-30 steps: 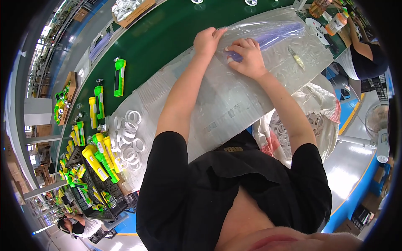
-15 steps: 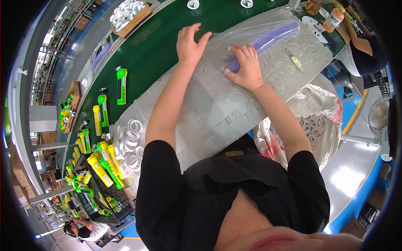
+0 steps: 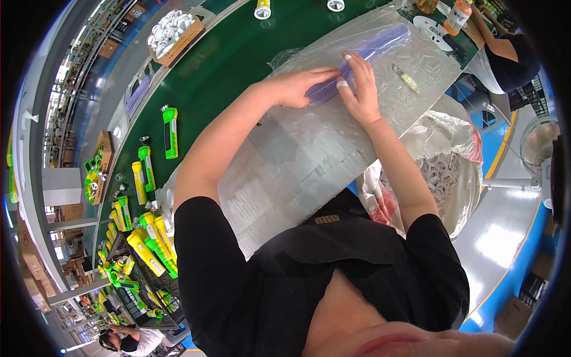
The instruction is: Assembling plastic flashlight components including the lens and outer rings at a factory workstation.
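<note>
Purple plastic roll (image 3: 386,43): left hand (image 3: 294,89) now down at near end, joining right hand (image 3: 361,92). Both grips loose, fingers extended, neither wrapped round it. Handling now two-handed.

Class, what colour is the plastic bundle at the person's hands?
The bundle is translucent violet-blue, seen best in the head view.

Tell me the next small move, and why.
Probably gently close the left hand on the lower-left end of the violet translucent plastic bundle: its fingers lie extended at that end, and the right hand has its thumb and fingers spread at the bundle.
</note>
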Demonstrator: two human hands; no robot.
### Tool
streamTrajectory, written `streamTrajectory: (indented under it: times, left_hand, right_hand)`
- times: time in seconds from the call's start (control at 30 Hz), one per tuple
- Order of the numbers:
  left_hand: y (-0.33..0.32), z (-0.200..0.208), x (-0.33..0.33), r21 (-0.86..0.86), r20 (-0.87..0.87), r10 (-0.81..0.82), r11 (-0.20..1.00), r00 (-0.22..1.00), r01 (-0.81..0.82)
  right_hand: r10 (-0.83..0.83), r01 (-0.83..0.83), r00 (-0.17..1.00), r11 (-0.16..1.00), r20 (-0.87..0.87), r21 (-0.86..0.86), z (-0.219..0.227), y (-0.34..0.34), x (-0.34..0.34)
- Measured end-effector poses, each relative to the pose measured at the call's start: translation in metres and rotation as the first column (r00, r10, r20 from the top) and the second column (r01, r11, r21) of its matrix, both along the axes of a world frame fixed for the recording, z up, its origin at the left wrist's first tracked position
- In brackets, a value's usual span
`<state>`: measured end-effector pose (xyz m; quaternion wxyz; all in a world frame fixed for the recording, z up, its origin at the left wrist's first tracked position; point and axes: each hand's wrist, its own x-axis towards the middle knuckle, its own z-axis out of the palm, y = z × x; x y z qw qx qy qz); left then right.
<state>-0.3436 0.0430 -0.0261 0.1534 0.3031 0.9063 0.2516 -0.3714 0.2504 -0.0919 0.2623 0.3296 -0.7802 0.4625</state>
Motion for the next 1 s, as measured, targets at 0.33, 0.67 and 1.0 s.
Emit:
streamTrajectory:
  times: [0.33, 0.67, 1.0]
  left_hand:
    - [0.005, 0.009, -0.013, -0.246, -0.132, -0.139, 0.964, 0.981, 0.104]
    - [0.024, 0.024, -0.012, -0.328, -0.131, -0.191, 0.935, 0.973, 0.139]
    - [0.031, 0.023, -0.004, -0.356, -0.222, -0.218, 0.925, 0.95, 0.129]
  right_hand:
    - [-0.084, 0.096, 0.981, 0.993, 0.173, -0.062, -0.022, 0.001, -0.015]
    - [-0.08, 0.107, 0.973, 0.987, 0.217, -0.116, -0.018, 0.002, -0.013]
    - [-0.171, 0.174, 0.977, 0.985, 0.125, -0.011, -0.014, -0.001, -0.008]
